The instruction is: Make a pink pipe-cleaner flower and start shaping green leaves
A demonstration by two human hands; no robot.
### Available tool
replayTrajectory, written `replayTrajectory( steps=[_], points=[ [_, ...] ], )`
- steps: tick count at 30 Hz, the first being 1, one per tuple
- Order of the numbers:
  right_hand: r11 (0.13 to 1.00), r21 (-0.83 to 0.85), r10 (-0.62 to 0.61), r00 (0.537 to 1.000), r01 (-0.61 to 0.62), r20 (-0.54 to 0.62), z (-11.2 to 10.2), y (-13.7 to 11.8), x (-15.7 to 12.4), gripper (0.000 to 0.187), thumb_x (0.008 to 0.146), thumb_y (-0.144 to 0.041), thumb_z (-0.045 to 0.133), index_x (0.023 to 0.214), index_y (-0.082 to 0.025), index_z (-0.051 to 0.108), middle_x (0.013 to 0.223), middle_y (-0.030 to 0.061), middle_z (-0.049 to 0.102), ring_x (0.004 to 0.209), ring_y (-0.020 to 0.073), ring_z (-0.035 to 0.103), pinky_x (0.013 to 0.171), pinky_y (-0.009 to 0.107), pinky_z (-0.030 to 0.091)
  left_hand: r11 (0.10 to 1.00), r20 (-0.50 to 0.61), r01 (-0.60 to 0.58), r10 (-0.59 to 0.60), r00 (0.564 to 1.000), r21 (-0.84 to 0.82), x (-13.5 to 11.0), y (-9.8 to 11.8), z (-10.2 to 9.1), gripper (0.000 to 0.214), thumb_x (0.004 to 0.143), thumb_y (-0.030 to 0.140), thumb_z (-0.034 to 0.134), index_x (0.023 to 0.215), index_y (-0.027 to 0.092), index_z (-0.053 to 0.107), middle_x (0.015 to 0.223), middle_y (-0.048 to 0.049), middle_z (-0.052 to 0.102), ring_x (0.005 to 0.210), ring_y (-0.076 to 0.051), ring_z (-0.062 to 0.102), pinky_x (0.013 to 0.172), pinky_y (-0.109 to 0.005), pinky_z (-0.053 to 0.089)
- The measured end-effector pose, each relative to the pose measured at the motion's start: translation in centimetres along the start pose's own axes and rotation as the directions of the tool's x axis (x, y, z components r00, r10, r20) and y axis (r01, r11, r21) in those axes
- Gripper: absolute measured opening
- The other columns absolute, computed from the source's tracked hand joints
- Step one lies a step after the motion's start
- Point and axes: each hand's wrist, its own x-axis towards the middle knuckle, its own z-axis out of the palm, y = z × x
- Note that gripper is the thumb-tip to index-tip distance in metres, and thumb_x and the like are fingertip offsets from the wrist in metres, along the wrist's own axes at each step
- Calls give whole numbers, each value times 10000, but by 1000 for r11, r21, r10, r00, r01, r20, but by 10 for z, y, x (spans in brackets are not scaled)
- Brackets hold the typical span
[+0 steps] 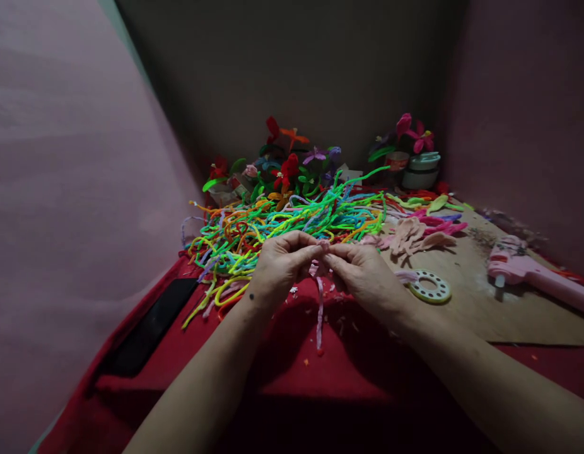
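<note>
My left hand [288,258] and my right hand [356,263] meet at the middle of the view, fingertips pinched together. Between them is a pink pipe cleaner [319,309], whose fuzzy end hangs down over the red cloth. A small bunched pink part shows above the fingertips; the rest of it is hidden by the fingers. Just beyond my hands lies a heap of pipe cleaners [292,217] in green, yellow, orange, blue and red. Flat pale pink fuzzy pieces [410,238] lie past my right hand.
A round holed disc [430,287] and a pink hair trimmer-like tool [533,271] rest on a brown board [481,315] at right. A black phone-like slab [154,325] lies left on the red cloth [320,372]. Fuzzy flowers [287,170] and a lidded tub [422,170] stand behind.
</note>
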Motion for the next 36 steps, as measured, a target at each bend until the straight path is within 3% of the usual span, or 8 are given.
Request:
replayTrajectory(
  steps=[8,14,19,21,23,26,32,36],
  points=[
    [988,-155,-1,998,12,70,0,0,-1,245,805,-267,444,711,-148,636,601,-8,507,542,98,381,515,233,286,977,115,-67,44,992,202,0,10,-8,146,701,238,646,808,140,638,521,46,535,412,-39,418,376,-154,293],
    [990,-125,81,994,-71,78,0,-3,1,256,773,-269,446,577,-141,549,538,-14,448,512,91,350,496,234,258,952,-22,-73,83,996,299,-2,3,-1,119,736,241,579,674,142,557,495,53,503,392,-39,395,399,-167,320],
    [991,-89,107,993,-103,43,0,0,3,299,770,-324,449,534,-150,505,502,-20,436,473,84,336,476,233,244,845,-95,-233,315,944,482,-3,-10,5,118,761,258,548,712,153,571,609,18,551,510,-69,472,471,-180,373],
    [992,-102,72,997,-69,24,1,2,2,326,782,-355,435,526,-159,482,492,-26,414,472,85,330,470,234,236,883,-92,-207,269,959,421,-2,-8,4,115,754,263,561,724,153,570,597,23,543,494,-65,463,454,-178,362],
    [990,-137,45,999,-42,22,1,3,2,344,794,-366,422,515,-166,451,485,-33,385,472,85,321,469,236,229,955,-39,-98,113,993,281,0,-4,1,133,744,283,582,774,154,574,544,45,509,427,-51,413,397,-170,310],
    [986,-165,41,999,-35,31,1,3,3,351,803,-348,412,501,-170,421,487,-37,367,478,84,315,474,236,235,986,60,46,-57,997,161,3,0,-3,181,711,307,624,768,138,587,494,55,484,366,-31,352,347,-160,234],
    [996,-80,23,993,-33,-120,2,2,3,228,778,-289,481,603,-152,532,554,-20,494,517,93,405,506,229,298,997,-104,37,-29,994,72,4,-3,1,190,692,306,639,693,133,560,504,38,543,346,-27,388,335,-150,255],
    [989,-145,-24,986,0,-168,2,1,1,233,781,-304,495,621,-151,565,562,-13,531,528,103,446,516,234,317,994,-125,-5,20,992,113,3,-3,3,171,705,294,627,702,139,556,453,64,487,335,-25,366,336,-148,254]
  ],
)
